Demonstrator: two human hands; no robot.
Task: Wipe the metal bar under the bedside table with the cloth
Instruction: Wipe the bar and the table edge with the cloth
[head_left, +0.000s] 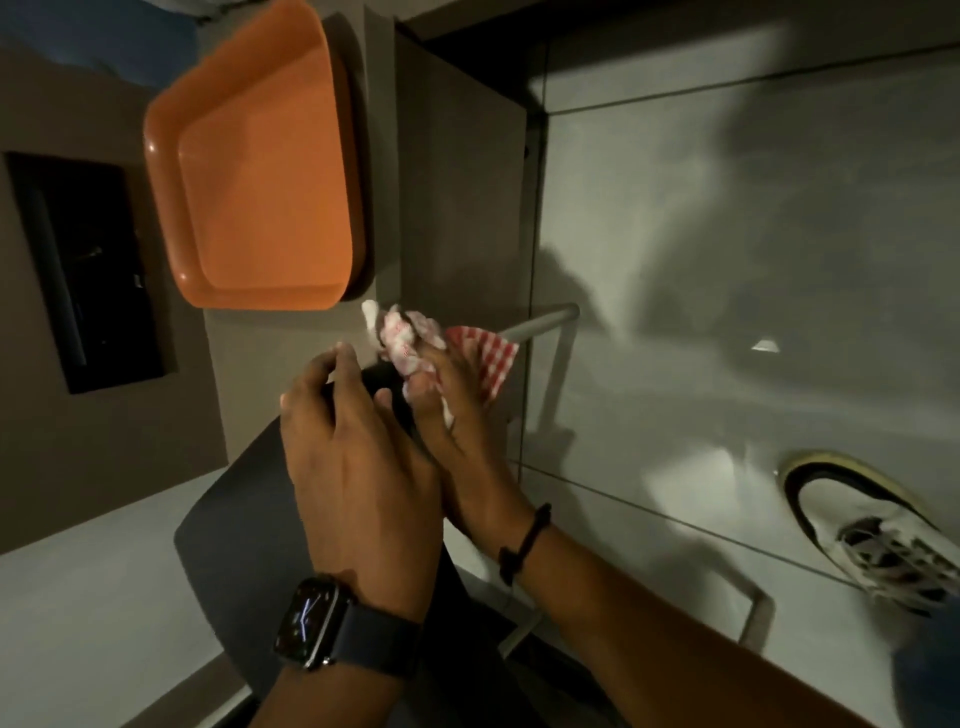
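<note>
A red-and-white checked cloth is bunched in my right hand, which wears a dark cord bracelet. The cloth presses against a grey metal bar that runs out from under the bedside table and bends down at its far end. My left hand, with a smartwatch on the wrist, grips a dark object beside the right hand; what it is cannot be told. The part of the bar under the cloth is hidden.
An orange plastic tub lies on the table top. A dark recess sits at the left. Pale floor tiles fill the right side, with a white shoe at the lower right. A second grey bar bends near my right forearm.
</note>
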